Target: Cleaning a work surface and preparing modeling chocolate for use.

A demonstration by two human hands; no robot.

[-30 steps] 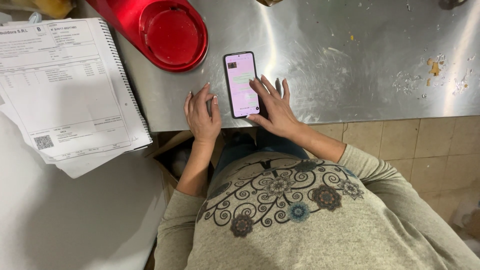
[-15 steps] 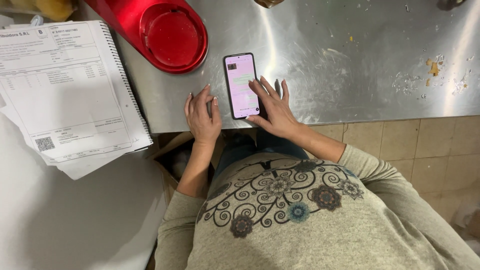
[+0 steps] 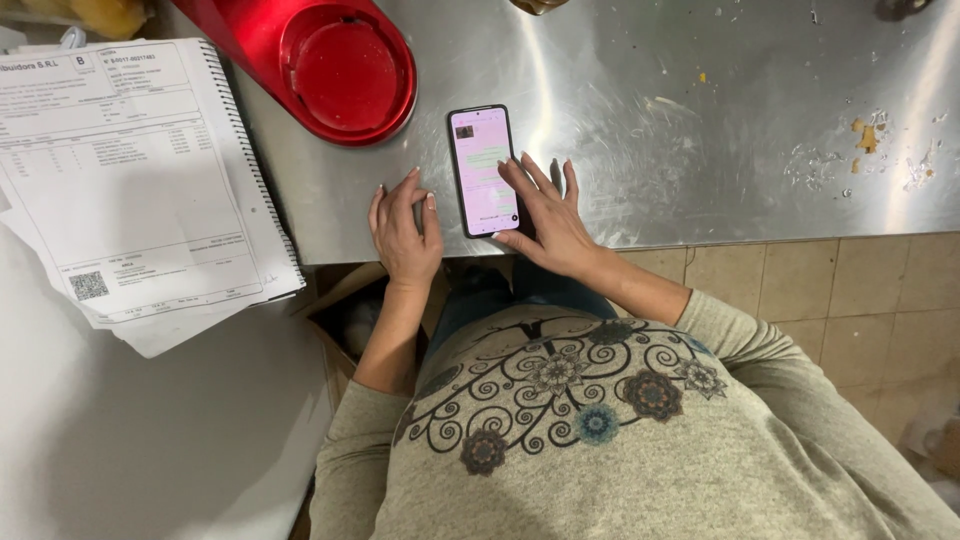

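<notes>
The phone (image 3: 483,170) lies flat on the steel counter (image 3: 700,120), screen lit. The right hand (image 3: 548,215) rests spread at its right edge, thumb below the screen; light taps will keep it from sliding. The left hand (image 3: 403,228) lies flat, grip open, just left.

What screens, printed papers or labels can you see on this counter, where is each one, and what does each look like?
Phone: flat on the steel counter between the left hand and right hand, black-edged rectangle, lit pink screen.
Spiral-bound printed forms: left, overhanging the counter edge, white sheets with black tables.
Square code mark: lower left corner of the top sheet, black on white.
</notes>
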